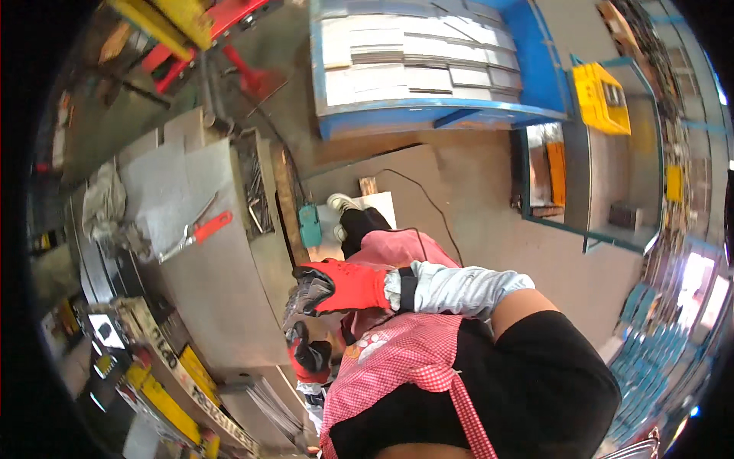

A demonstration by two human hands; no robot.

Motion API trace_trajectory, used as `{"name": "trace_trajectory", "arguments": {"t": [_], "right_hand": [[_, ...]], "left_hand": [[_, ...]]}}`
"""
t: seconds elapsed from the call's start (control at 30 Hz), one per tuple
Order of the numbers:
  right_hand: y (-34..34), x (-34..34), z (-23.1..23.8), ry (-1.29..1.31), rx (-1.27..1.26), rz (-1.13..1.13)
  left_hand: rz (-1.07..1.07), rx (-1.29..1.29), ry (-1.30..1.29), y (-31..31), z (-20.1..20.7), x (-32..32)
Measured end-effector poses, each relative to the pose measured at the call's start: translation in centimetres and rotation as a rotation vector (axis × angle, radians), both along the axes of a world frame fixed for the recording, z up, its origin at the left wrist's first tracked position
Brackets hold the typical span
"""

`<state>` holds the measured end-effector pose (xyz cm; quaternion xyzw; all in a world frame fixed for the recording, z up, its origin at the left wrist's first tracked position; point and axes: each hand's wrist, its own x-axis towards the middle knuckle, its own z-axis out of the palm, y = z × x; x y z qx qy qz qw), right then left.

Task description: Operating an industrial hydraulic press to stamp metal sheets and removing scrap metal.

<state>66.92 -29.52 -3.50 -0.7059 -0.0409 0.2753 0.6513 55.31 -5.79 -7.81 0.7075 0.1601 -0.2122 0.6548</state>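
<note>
Both my hands wear red work gloves with dark grey and black palms and fingers. My right hand (336,289) is in front of my body, just off the edge of the metal-topped workbench (218,306). Its fingers reach left and bend loosely down, apart from the thumb, with nothing seen in them. My left hand (310,356) is just below it in the picture, close to the same edge. Its dark fingers are loosely curled and parted, and I see nothing held there. Nearest on the bench lies a pair of locking pliers with a red handle (212,227).
A crumpled grey cloth (105,200) and a narrow tray of metal rods (256,187) are on the bench. A green box (310,225) stands beside it. A cable (432,200) crosses the floor. Beyond are a blue bin (436,115) of metal plates and a yellow crate (600,99).
</note>
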Motion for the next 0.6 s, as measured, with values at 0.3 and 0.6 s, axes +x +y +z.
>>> {"name": "trace_trajectory", "arguments": {"t": [0.3, 0.6], "right_hand": [[-3.9, -3.7, 1.2, 0.012, -0.076, -0.269], [-14.5, -6.0, 0.5, 0.026, -0.275, -0.32]], "left_hand": [[-0.073, -0.589, 0.215, -4.5, 2.5, 4.9], [-0.205, -0.641, 0.405, -20.1, 6.8, 7.8]]}}
